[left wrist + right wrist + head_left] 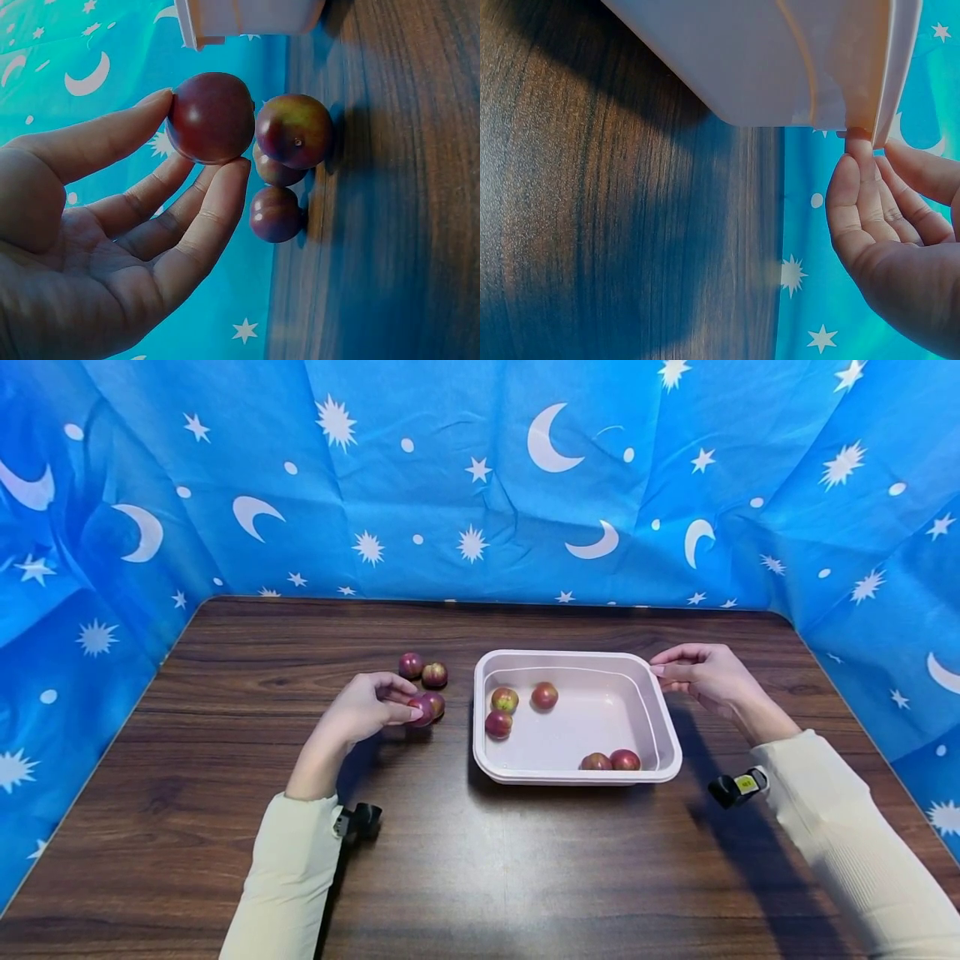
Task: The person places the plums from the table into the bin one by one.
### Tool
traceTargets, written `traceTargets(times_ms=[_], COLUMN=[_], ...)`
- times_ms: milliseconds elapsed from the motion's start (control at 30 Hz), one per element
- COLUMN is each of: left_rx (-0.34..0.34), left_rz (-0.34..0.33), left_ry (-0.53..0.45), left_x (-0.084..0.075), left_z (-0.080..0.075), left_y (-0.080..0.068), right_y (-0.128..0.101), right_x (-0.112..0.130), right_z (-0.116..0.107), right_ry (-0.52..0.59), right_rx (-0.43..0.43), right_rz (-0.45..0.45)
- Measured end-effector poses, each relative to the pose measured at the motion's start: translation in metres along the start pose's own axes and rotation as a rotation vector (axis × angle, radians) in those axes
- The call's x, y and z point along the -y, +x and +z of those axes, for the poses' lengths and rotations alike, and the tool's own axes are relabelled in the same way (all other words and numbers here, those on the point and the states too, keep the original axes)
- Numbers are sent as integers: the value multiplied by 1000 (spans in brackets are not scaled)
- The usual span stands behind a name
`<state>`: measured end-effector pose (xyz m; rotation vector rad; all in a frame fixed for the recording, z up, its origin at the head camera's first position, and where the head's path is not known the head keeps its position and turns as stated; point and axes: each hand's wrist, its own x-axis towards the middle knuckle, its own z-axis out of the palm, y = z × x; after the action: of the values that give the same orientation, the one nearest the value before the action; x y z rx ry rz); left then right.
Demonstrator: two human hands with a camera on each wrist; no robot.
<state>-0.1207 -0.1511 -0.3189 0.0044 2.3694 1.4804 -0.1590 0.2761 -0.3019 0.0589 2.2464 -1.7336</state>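
Note:
My left hand pinches a dark red plum between thumb and fingertips. In the left wrist view the held plum looks raised off the table, beside a red-and-green plum. Two more plums lie farther back, one a purple plum, the other a mottled plum. To the right stands a pale pinkish-white plastic tub with several plums inside, among them a red plum. The thumb and fingers of my right hand pinch the rim at the tub's far right corner.
The dark wood-grain table ends at a blue cloth with white moons and stars, hanging behind and at both sides. Two more plums lie in the tub's near right corner, one a deep red plum. Each wrist wears a small black camera.

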Motion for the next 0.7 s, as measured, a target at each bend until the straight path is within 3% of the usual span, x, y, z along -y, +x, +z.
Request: traceTargets(times_ms=[267,700], left_rx=[-20,-15], left_rz=[12,30], left_ry=[50,-8], left_x=[-7,-19], left_z=[-4,-9], left_y=[3,6], right_y=[1,1], right_x=[-1,-1], right_z=[0,-1], right_ry=[-24,-18], right_rx=[-8,-2], right_rz=[6,8])
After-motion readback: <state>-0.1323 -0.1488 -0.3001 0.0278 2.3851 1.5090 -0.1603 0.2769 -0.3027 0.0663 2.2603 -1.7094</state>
